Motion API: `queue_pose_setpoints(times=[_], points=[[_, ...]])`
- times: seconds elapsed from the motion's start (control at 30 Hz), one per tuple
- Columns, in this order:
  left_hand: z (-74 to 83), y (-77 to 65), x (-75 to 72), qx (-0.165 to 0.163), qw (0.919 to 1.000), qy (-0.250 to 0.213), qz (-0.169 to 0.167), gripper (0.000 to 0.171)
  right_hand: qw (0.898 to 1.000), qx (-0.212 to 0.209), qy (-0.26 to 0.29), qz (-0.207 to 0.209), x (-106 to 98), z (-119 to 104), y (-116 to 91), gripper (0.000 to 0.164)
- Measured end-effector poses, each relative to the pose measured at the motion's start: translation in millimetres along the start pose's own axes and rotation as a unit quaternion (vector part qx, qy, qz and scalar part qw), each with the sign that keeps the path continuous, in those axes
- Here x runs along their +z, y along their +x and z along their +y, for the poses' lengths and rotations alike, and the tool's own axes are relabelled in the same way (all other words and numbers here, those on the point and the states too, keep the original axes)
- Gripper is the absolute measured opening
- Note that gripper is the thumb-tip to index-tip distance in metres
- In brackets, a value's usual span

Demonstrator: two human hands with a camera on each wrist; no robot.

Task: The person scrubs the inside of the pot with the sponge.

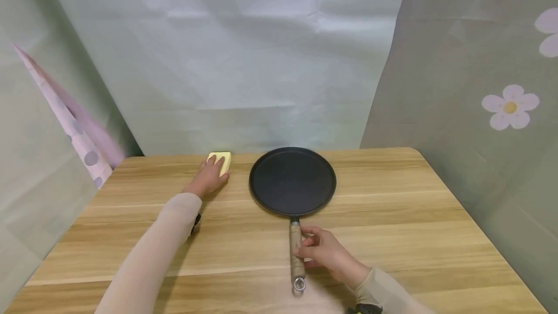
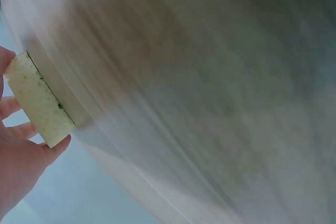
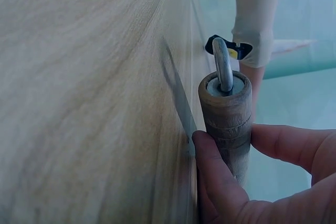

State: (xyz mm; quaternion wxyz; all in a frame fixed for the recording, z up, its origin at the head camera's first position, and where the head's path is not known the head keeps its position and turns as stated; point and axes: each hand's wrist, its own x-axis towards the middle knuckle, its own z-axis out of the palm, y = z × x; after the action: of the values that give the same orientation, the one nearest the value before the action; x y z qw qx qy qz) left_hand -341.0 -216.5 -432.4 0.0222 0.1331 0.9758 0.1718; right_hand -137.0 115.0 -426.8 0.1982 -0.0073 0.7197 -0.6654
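Observation:
A yellow sponge (image 1: 226,163) with a dark thin underside lies at the table's back edge, left of the pan. My left hand (image 1: 208,178) holds it from above; in the left wrist view its fingers grip the ends and sides of the sponge (image 2: 41,98). A flat, round black griddle pan (image 1: 293,180) lies at the middle back, its wooden handle (image 1: 296,251) pointing toward me. My right hand (image 1: 328,252) pinches this handle from the right, with thumb and fingers on opposite sides of the wood (image 3: 228,119) in the right wrist view.
The wood-grain table (image 1: 392,236) has rounded back corners. Behind it hangs a pale green cloth (image 1: 261,62), with flower-printed cloth (image 1: 457,86) on the right. A metal ring (image 1: 299,284) ends the pan handle.

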Motion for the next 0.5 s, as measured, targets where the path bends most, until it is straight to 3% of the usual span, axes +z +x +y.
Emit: queue_pose_setpoints(times=[0.5], points=[[5.3, -3.4, -1.6, 0.026, 0.9995, 0.008, 0.017, 0.06, 1.0, 0.005, 0.002, -0.005, 0.4, -0.6, 0.2, 0.069]])
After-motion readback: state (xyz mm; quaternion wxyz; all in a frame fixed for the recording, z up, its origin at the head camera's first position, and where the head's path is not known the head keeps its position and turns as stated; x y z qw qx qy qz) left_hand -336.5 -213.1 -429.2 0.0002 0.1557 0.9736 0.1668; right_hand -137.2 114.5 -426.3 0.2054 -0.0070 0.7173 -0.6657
